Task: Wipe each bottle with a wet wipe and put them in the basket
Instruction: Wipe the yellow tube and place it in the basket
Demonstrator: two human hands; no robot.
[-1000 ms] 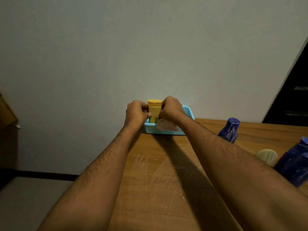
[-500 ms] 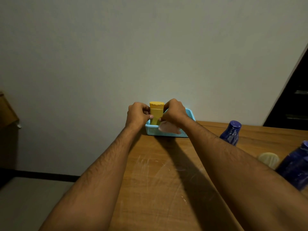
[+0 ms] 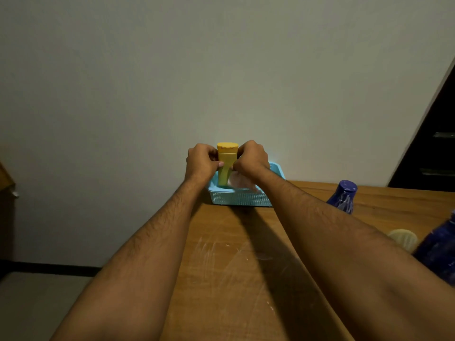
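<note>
The left hand (image 3: 200,162) sat in the middle of the frame. Its fingers (image 3: 219,164) were curled round the left side of the yellow bottle (image 3: 226,163). The bottle stood up tall, and its bottom end was down inside the blue basket (image 3: 240,196). I could not tell if it touched the floor of the basket yet. The bottle was yellow all over, with a flat cap on top. It looked like smooth plastic.

The right hand (image 3: 251,159) pinched the right side of the bottle. A pale wipe (image 3: 240,180) hung under that hand, inside the basket.

So the first bottle looked nearly put away. It seemed no other bottle was in the basket.

At the right of the frame, two blue bottles waited on the bench (image 3: 234,267). One blue bottle (image 3: 342,196) stood close to the basket. The other (image 3: 440,252) was at the right edge. A pale round thing (image 3: 403,239) lay beside it. They likely needed wiping.
</note>
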